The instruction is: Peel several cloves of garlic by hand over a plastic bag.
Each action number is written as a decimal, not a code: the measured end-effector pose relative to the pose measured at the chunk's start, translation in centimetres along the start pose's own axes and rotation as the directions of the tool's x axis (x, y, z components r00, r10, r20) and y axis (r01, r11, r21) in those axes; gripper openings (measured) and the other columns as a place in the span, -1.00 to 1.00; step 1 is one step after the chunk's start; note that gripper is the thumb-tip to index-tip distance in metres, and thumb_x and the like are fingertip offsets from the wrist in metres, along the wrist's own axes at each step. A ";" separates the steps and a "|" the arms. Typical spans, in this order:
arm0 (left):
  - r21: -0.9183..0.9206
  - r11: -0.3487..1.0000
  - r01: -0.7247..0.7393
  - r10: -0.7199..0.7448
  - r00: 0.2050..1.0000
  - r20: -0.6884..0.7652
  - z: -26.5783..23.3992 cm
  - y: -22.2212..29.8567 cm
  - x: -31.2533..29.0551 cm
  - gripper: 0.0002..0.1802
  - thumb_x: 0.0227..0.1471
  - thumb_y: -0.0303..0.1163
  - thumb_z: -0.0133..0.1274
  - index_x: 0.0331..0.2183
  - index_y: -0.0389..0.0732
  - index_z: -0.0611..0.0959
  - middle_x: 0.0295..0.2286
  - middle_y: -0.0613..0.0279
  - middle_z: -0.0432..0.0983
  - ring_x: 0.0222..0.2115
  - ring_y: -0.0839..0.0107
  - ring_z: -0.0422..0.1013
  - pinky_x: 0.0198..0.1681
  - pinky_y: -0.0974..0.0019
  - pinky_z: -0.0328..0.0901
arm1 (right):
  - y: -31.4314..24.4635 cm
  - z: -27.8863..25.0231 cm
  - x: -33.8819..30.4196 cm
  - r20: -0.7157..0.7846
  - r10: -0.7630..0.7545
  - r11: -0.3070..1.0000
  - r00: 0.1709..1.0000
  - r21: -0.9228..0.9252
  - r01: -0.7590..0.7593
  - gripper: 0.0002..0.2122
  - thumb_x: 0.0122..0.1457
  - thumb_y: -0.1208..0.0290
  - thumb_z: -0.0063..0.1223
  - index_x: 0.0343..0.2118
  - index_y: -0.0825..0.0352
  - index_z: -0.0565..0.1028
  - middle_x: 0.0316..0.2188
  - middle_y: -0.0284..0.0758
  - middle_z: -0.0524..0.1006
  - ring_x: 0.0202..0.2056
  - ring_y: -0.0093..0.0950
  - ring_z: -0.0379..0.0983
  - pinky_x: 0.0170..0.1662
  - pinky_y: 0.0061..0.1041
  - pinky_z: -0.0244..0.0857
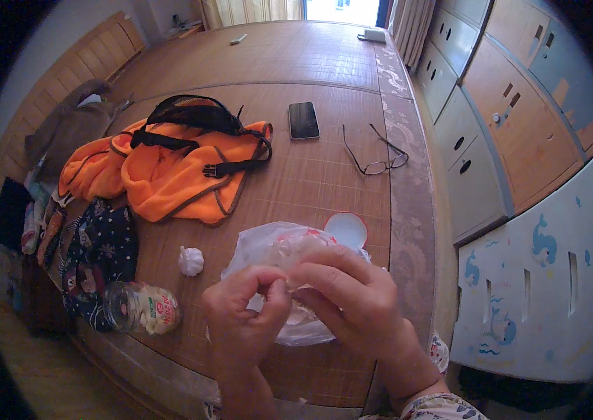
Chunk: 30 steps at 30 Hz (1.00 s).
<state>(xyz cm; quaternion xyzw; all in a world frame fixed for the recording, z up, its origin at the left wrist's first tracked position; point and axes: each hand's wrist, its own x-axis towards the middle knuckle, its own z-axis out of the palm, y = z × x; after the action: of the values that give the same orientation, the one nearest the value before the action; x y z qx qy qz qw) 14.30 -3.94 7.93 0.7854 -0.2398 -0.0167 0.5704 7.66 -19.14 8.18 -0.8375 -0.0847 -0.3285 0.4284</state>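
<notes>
On bamboo mat (pixel 310 189): left hand (pixel 244 315), right hand (pixel 352 301) pinch thin plastic bag (pixel 268 245), fingers clamped together on film. Risk: bag tears, contents spill; garlic bulb (pixel 191 260), tipped jar (pixel 141 308) near.

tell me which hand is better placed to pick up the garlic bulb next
Left, probably. The garlic bulb lies left of the plastic bag, close to the left hand; the right hand would have to cross over.
</notes>
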 end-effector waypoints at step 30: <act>-0.147 0.989 -0.023 0.022 1.000 -0.005 -0.4 0.4 -0.5 -0.90 -0.14 -0.63 0.03 -0.52 -0.31 0.63 -0.61 0.25 0.55 -0.56 0.55 0.47 -0.45 0.45 0.35 | 0.6 -1.6 -0.1 0.206 0.522 0.230 0.828 0.900 -0.369 -0.79 0.27 0.48 0.06 -0.08 0.44 0.47 -0.16 -0.19 0.58 -0.12 -0.39 0.56 0.00 -0.37 0.45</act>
<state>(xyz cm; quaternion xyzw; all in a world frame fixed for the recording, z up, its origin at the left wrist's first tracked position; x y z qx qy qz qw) 13.83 -3.51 8.30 0.7384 -0.2458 -0.0264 0.6274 7.11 -20.75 8.37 -0.4196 0.0212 -0.1459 0.8956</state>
